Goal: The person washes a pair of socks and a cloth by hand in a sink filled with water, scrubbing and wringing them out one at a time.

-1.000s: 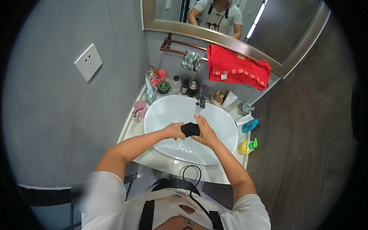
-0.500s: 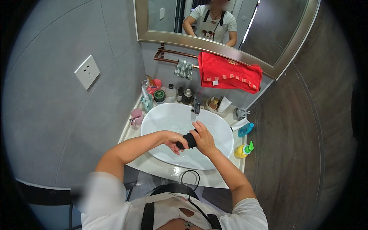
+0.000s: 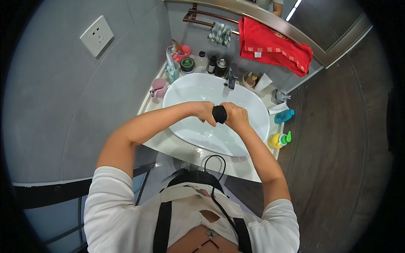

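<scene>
Over the white oval washbasin (image 3: 177, 90) both my hands grip a small bunched piece of black cloth (image 3: 219, 114). My left hand (image 3: 205, 112) is closed on its left side, with the fingers bent downward. On the other side my right hand (image 3: 236, 116) wraps round the cloth, knuckles up. The two hands are close together, and only the middle of the cloth shows between them. What kind of cloth it is, I cannot make out. Shallow water appears to lie in the basin below, and the dark faucet (image 3: 231, 81) stands at its far rim.
A pink mug (image 3: 159, 87) stands left of the basin. Behind it are a green-lidded jar (image 3: 187, 64) and several small bottles. On the right are a blue bottle (image 3: 284, 116) and a yellow pump bottle (image 3: 276, 141). A red towel (image 3: 270, 44) hangs from the wall rack.
The view has tilted downward, so less of the mirror shows. My hands have turned the black cloth and drawn closer together on it, covering more of its length.
</scene>
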Motion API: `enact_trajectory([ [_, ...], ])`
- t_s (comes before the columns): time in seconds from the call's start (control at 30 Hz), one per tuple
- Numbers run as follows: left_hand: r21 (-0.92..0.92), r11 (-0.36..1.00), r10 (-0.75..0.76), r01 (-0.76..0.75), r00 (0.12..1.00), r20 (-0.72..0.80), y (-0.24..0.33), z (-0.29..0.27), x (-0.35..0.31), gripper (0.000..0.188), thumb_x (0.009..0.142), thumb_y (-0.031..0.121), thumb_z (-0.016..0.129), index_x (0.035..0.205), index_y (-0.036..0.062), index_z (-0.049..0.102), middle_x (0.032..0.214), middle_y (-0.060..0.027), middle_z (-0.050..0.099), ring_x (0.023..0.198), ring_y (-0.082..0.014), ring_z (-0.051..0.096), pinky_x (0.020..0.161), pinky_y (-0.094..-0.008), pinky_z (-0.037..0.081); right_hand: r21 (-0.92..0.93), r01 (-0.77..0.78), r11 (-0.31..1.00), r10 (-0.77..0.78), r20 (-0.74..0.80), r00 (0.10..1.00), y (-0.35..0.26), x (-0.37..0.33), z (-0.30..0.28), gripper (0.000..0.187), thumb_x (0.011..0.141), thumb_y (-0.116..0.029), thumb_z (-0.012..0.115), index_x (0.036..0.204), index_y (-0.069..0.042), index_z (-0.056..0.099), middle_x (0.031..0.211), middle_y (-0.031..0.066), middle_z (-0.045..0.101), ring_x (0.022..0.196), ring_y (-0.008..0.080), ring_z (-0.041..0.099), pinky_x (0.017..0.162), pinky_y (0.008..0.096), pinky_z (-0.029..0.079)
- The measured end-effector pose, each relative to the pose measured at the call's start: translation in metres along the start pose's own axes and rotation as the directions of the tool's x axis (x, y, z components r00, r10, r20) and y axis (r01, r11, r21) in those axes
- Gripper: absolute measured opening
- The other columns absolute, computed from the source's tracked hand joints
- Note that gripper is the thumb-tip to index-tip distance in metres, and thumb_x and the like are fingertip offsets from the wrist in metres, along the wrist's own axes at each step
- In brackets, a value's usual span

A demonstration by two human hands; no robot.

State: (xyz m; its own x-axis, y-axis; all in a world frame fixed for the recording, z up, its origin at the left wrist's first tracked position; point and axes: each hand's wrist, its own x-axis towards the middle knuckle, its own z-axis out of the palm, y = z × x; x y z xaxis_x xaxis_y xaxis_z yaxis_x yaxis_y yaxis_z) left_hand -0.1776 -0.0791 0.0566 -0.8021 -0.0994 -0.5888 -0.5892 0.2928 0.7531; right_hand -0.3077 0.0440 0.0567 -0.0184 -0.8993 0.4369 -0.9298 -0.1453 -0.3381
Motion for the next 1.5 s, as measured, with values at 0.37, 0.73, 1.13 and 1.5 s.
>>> enact_trajectory([
  [0.37, 0.555, 0.830, 0.277, 0.061, 0.818, -0.504, -0.008, 0.025, -0.008, 0.035, 0.058, 0.015, 0.068, 0.086, 0.0051, 0.049, 0.077, -0.0152, 0.059, 0.073, -0.0310, 0.060, 0.064, -0.0395, 0.048, -0.226, -0.307, 0.924, 0.351, 0.189, 0.917, -0.013, -0.004, 0.024, 0.016, 0.067, -0.018, 0.060, 0.076, -0.007, 0.053, 0.068, 0.0135, 0.060, 0.061, 0.0337, 0.059, 0.055, 0.0418, 0.047],
  [0.73, 0.734, 0.678, 0.598, -0.043, 0.613, -0.516, -0.032, 0.035, 0.009, 0.024, 0.062, 0.011, 0.063, 0.080, 0.0059, 0.048, 0.073, -0.0129, 0.055, 0.065, -0.0314, 0.056, 0.060, -0.0403, 0.045, -0.050, -0.624, 0.780, 0.624, 0.147, 0.767, -0.028, -0.025, 0.041, 0.022, 0.065, -0.020, 0.065, 0.079, -0.004, 0.056, 0.069, 0.0179, 0.061, 0.067, 0.0359, 0.060, 0.061, 0.0424, 0.047],
  [1.13, 0.788, 0.611, 0.699, -0.076, 0.519, -0.492, -0.046, 0.044, 0.026, 0.022, 0.061, 0.010, 0.062, 0.077, 0.0068, 0.047, 0.069, -0.0106, 0.052, 0.059, -0.0287, 0.054, 0.056, -0.0381, 0.043, 0.216, -0.721, 0.659, 0.706, 0.153, 0.691, -0.023, -0.044, 0.061, 0.029, 0.056, -0.017, 0.070, 0.078, -0.002, 0.058, 0.073, 0.0161, 0.061, 0.071, 0.0323, 0.059, 0.065, 0.0372, 0.046],
  [1.5, 0.694, 0.714, 0.418, -0.093, 0.852, -0.316, -0.051, 0.047, 0.015, 0.022, 0.063, 0.016, 0.061, 0.080, 0.0059, 0.051, 0.076, -0.0146, 0.058, 0.070, -0.0334, 0.059, 0.062, -0.0419, 0.047, 0.031, -0.668, 0.744, 0.588, 0.447, 0.675, -0.024, -0.064, 0.065, 0.075, 0.053, -0.040, 0.077, 0.114, -0.009, 0.048, 0.093, 0.0159, 0.061, 0.087, 0.0308, 0.059, 0.073, 0.0373, 0.048],
])
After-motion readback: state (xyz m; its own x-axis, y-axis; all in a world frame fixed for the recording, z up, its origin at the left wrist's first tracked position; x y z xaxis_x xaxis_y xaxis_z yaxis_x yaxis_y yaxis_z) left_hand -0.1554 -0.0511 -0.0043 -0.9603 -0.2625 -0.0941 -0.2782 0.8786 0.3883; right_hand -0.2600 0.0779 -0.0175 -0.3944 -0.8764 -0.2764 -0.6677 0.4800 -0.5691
